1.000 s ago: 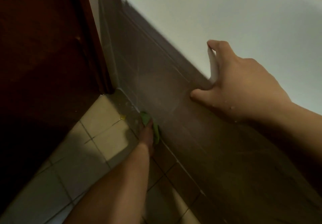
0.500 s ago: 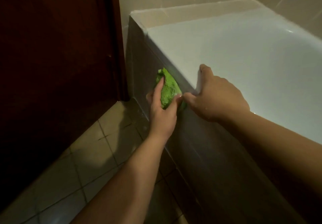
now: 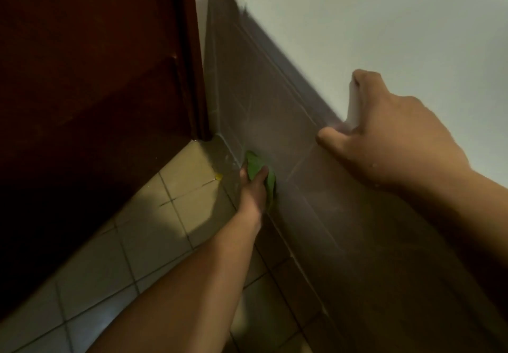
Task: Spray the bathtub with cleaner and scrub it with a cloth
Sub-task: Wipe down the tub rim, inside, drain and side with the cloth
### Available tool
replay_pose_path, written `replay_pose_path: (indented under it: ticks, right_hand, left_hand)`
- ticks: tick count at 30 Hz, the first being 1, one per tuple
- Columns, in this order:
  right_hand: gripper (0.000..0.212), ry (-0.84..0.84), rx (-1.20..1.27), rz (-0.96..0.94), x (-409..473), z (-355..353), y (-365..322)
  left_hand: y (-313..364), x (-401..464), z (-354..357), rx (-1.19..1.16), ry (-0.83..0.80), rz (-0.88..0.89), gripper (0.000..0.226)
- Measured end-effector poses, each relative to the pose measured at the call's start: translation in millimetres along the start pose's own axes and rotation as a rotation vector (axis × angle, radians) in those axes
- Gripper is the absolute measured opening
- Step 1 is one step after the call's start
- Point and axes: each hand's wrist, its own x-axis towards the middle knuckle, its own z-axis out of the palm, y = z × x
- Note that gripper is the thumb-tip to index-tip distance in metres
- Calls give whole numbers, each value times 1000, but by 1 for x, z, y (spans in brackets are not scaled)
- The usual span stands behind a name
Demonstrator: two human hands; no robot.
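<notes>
Low at 6 o'clock of centre, left hand (image 3: 254,187) gripping green cloth (image 3: 259,172), pressing it against brown tiled bathtub side (image 3: 275,111) just above beige floor tiles (image 3: 154,231). At 3 o'clock, right hand (image 3: 395,138) clamped over white bathtub rim (image 3: 351,105) — thumb outside on the tiling, fingers curled inside. Dark wooden door (image 3: 90,72) at 10 o'clock.

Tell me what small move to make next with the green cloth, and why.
Probably slide the left hand upward, dragging the green cloth up the brown tiled tub panel. The cloth sits at the panel's bottom edge by the floor, with the right hand braced on the tub rim.
</notes>
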Motion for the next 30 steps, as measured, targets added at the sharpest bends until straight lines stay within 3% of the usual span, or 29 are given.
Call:
replay_pose_path:
  ticks: [4, 8, 11, 15, 19, 22, 26, 30]
  right_hand:
    - [66, -8, -17, 18, -1, -1, -2]
    - [69, -26, -9, 5, 0, -3, -3]
    - [72, -14, 13, -1, 1, -3, -1]
    - [73, 7, 19, -4, 5, 1, 3]
    - [72, 26, 65, -17, 4, 4, 6]
    - [79, -37, 55, -46, -10, -2, 13]
    - [92, -173, -3, -46, -48, -14, 33]
    - [89, -170, 29, -50, -61, -16, 43]
  left_hand:
    - [-8, 11, -5, -6, 10, -75, 65]
    - [-58, 57, -18, -15, 41, -158, 92]
    - [-39, 29, -16, 59, 36, -145, 59]
    - [-61, 34, -27, 112, -3, -88, 67]
    - [-57, 36, -20, 78, 14, -66, 57]
    - [-12, -12, -3, 61, -38, 112, 65]
    - [45, -107, 28, 134, -106, 444, 57]
    - [50, -162, 40, 305, -133, 718, 63]
